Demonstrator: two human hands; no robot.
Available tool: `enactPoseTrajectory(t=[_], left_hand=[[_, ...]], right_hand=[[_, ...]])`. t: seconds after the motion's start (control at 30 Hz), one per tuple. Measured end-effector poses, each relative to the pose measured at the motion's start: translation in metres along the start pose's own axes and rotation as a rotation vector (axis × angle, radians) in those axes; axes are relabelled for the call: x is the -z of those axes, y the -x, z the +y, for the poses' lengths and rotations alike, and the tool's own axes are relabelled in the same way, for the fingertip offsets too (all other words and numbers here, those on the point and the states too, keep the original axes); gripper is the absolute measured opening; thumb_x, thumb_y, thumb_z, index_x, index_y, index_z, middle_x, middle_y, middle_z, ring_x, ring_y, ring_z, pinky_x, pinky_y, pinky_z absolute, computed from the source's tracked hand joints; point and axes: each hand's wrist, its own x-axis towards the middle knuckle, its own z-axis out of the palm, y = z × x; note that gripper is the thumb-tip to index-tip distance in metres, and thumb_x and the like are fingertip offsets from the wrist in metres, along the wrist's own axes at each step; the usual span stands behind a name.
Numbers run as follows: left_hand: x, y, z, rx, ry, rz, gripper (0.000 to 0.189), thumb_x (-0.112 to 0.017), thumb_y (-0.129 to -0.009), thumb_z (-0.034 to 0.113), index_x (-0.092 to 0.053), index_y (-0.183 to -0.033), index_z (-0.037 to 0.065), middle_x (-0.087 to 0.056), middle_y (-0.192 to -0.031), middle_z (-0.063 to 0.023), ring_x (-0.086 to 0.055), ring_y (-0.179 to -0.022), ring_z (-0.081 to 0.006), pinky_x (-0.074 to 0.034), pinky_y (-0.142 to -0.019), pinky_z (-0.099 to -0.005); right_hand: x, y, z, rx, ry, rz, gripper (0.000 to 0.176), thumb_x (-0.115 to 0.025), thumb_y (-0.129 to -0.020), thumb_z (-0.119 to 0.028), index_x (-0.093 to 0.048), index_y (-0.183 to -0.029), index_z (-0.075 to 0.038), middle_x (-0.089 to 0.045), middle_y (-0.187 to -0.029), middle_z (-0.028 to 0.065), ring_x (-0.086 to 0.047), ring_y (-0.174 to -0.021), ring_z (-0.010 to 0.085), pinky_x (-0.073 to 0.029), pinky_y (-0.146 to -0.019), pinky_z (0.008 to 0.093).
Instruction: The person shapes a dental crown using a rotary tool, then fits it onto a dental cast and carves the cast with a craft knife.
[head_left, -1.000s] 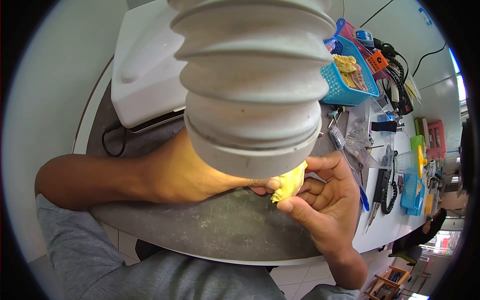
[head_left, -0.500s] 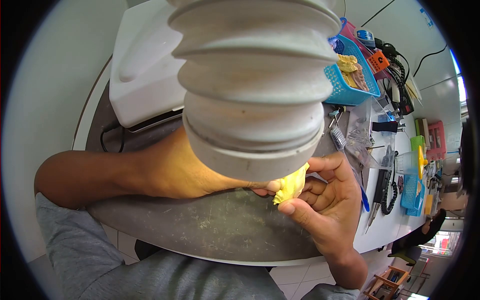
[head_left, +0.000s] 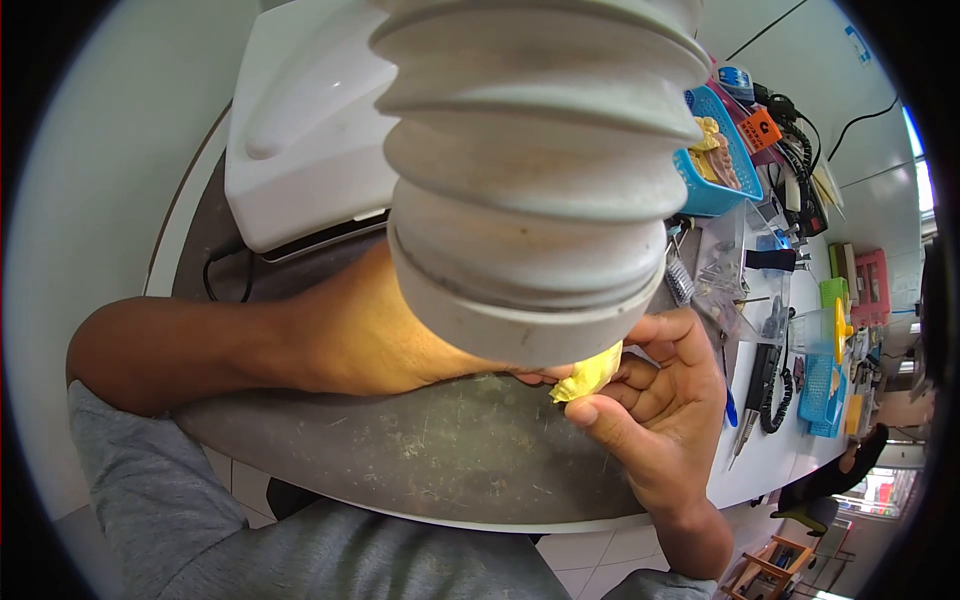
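A piece of yellow plaster dental cast (head_left: pixel 590 376) is held just below the rim of a ribbed suction hose (head_left: pixel 530 320), over the grey bench top (head_left: pixel 420 440). My right hand (head_left: pixel 650 390) grips its right side, with the thumb at its lower end and the index finger near the top. From the left, my left hand (head_left: pixel 465 358) reaches under the hose. Its fingertips meet the cast's left side, while most of its fingers are hidden behind the hose mouth. Whether it holds a tool cannot be seen.
At the back left stands a white machine (head_left: pixel 310 150) with a cable. Back right, a blue basket (head_left: pixel 715 200) holds more casts. A clear plastic box (head_left: pixel 735 270) of small parts, a corded handpiece (head_left: pixel 755 400) and a blue-handled tool (head_left: pixel 731 408) lie along the right.
The hose appears slightly further right and covers more of the cast and my left thumb. Both hands stay near the same spot, and the cast has turned slightly.
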Motion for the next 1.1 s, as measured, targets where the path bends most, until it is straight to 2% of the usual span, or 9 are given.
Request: enactPoseTrajectory(t=[0.07, 0.1, 0.17, 0.3, 0.47, 0.7, 0.8, 1.0, 1.1], left_hand=[[-0.001, 0.002, 0.001, 0.047, 0.049, 0.066, 0.031, -0.081, -0.079, 0.011, -0.067, -0.105, 0.002, -0.070, -0.097, -0.0064, -0.066, -0.090, -0.0140, -0.054, -0.081, -0.0299], [-0.001, 0.002, -0.005, 0.046, 0.052, 0.068, 0.031, -0.081, -0.079, 0.011, -0.067, -0.105, 0.002, -0.070, -0.097, -0.0064, -0.066, -0.090, -0.0140, -0.054, -0.081, -0.0299], [-0.003, 0.001, -0.020, -0.227, -0.066, 0.122, 0.030, -0.081, -0.080, 0.012, -0.067, -0.105, 0.002, -0.070, -0.096, -0.0063, -0.066, -0.090, -0.0139, -0.054, -0.080, -0.0294], [-0.010, 0.007, 0.002, -0.187, 0.016, 0.212, 0.023, -0.077, -0.083, 0.012, -0.066, -0.100, 0.001, -0.070, -0.091, -0.0057, -0.065, -0.086, -0.0130, -0.053, -0.077, -0.0283], [-0.004, -0.001, -0.004, 0.002, 0.222, -0.002, 0.014, -0.067, -0.091, 0.014, -0.064, -0.089, 0.001, -0.066, -0.079, -0.0031, -0.061, -0.076, -0.0101, -0.050, -0.069, -0.0267], [-0.001, 0.001, 0.004, 0.054, 0.193, 0.006, 0.012, -0.066, -0.092, 0.013, -0.063, -0.089, 0.001, -0.065, -0.078, -0.0028, -0.060, -0.074, -0.0102, -0.050, -0.069, -0.0267], [0.000, -0.001, 0.002, -0.070, 0.147, -0.002, 0.012, -0.068, -0.090, 0.011, -0.063, -0.090, 0.000, -0.065, -0.078, -0.0026, -0.060, -0.074, -0.0101, -0.050, -0.069, -0.0271], [-0.005, 0.007, -0.006, -0.045, -0.013, 0.092, 0.031, -0.078, -0.083, 0.014, -0.064, -0.107, 0.000, -0.069, -0.097, -0.0078, -0.064, -0.091, -0.0147, -0.053, -0.081, -0.0298], [-0.017, 0.012, 0.004, 0.075, 0.344, 0.111, 0.037, -0.079, -0.083, 0.017, -0.063, -0.112, 0.000, -0.069, -0.106, -0.0072, -0.063, -0.098, -0.0142, -0.051, -0.087, -0.0289]], right_hand=[[0.000, -0.001, -0.001, 0.009, 0.019, -0.004, 0.051, -0.075, -0.080, 0.007, -0.043, -0.119, 0.006, -0.060, -0.113, 0.0201, -0.068, -0.100, 0.0223, -0.059, -0.085, 0.0286], [-0.001, -0.001, -0.001, 0.005, 0.012, 0.000, 0.053, -0.075, -0.080, 0.007, -0.042, -0.121, 0.006, -0.060, -0.112, 0.0196, -0.068, -0.100, 0.0229, -0.059, -0.085, 0.0284], [-0.002, -0.001, -0.001, 0.001, 0.010, 0.004, 0.055, -0.075, -0.079, 0.007, -0.042, -0.122, 0.006, -0.060, -0.112, 0.0191, -0.069, -0.100, 0.0236, -0.059, -0.084, 0.0282], [-0.004, -0.001, -0.001, 0.034, -0.009, 0.000, 0.062, -0.077, -0.078, 0.006, -0.039, -0.128, 0.005, -0.059, -0.111, 0.0191, -0.069, -0.100, 0.0256, -0.060, -0.082, 0.0286], [-0.003, -0.001, 0.003, 0.041, 0.017, -0.028, 0.066, -0.079, -0.078, 0.004, -0.038, -0.129, 0.005, -0.059, -0.111, 0.0205, -0.069, -0.099, 0.0275, -0.061, -0.080, 0.0293], [-0.002, 0.000, 0.005, 0.082, 0.032, -0.014, 0.067, -0.082, -0.076, 0.001, -0.038, -0.127, 0.004, -0.058, -0.110, 0.0201, -0.069, -0.099, 0.0278, -0.061, -0.079, 0.0295], [-0.003, 0.001, 0.006, 0.095, 0.046, 0.017, 0.069, -0.084, -0.074, 0.000, -0.038, -0.126, 0.004, -0.058, -0.110, 0.0190, -0.069, -0.098, 0.0266, -0.061, -0.078, 0.0288], [-0.003, 0.000, 0.007, 0.118, 0.092, 0.075, 0.067, -0.087, -0.071, -0.002, -0.040, -0.119, 0.002, -0.060, -0.107, 0.0171, -0.069, -0.095, 0.0217, -0.060, -0.072, 0.0259], [-0.004, 0.001, 0.004, 0.097, 0.156, 0.134, 0.066, -0.089, -0.070, -0.006, -0.041, -0.114, 0.000, -0.063, -0.101, 0.0148, -0.070, -0.090, 0.0187, -0.059, -0.069, 0.0244]])
